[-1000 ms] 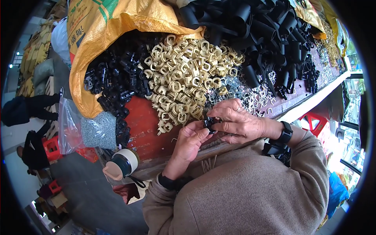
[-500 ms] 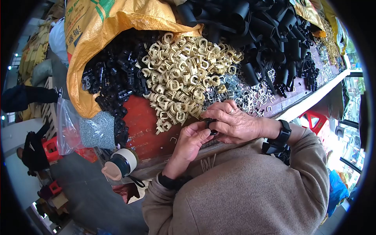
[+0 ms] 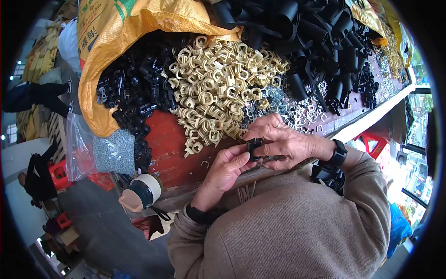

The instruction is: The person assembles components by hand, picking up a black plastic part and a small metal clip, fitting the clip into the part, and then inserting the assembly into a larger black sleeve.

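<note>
A small black plastic part [image 3: 253, 148] is between my two hands at the table's near edge. My left hand [image 3: 224, 171] pinches it between thumb and fingers from the left. From the right, my right hand [image 3: 285, 145] has its fingers curled around the same part; some fingertips are hidden behind it. Just beyond my hands lies a big heap of cream-coloured plastic loops [image 3: 213, 93]. Beside that heap, to the left, are many black plastic parts [image 3: 134, 88], spilling from a yellow woven sack [image 3: 100, 60].
Black tubular pieces [image 3: 320, 42] are piled at the far right, with small metal clips [image 3: 302, 114] in front of them. A bag of small grey pieces [image 3: 114, 154] and a lidded cup [image 3: 141, 191] stand at the left edge of the red tabletop [image 3: 169, 156].
My right fingers have spread and lifted a little, so more of the black plastic part shows, now more upright. In the left background a walking person's legs have moved.
</note>
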`<state>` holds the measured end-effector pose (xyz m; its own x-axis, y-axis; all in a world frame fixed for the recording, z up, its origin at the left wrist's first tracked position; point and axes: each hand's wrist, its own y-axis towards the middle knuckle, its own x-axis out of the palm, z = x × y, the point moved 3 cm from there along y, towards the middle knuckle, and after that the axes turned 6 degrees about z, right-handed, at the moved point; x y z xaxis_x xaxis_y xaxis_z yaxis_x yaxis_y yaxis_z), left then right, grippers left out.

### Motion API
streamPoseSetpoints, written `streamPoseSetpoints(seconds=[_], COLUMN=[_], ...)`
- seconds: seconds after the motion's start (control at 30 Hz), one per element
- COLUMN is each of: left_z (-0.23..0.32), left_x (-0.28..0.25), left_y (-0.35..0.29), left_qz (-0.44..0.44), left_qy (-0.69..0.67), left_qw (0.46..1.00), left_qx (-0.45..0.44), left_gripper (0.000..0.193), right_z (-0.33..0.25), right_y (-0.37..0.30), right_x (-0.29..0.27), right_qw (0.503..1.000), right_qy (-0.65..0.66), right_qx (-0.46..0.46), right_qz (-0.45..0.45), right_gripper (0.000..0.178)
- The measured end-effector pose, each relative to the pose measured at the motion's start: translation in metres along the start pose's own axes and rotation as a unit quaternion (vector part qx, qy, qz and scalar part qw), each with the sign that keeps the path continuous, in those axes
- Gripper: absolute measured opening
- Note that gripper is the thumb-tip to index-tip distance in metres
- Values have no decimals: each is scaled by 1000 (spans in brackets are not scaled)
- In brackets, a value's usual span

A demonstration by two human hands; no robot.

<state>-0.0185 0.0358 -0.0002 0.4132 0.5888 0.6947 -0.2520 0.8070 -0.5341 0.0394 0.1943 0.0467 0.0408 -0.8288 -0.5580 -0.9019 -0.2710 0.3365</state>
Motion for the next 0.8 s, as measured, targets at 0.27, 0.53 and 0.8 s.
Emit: streamPoseSetpoints(seconds=[0.27,0.53,0.8], left_z=[4,-3,-7], left_x=[-8,-14,-12], left_y=[-3,-4,-3], left_qz=[17,32,35], left_qy=[-1,-4,9], left_qw=[1000,999,999], left_qx=[19,18,40], left_gripper=[26,22,21], right_z=[5,16,19], right_y=[-18,-62,-49], right_x=[-27,1,5], right_qw=[996,950,949], right_qy=[-5,-305,-280], right_qx=[45,49,144], right_qz=[74,-55,7], right_gripper=[34,26,23])
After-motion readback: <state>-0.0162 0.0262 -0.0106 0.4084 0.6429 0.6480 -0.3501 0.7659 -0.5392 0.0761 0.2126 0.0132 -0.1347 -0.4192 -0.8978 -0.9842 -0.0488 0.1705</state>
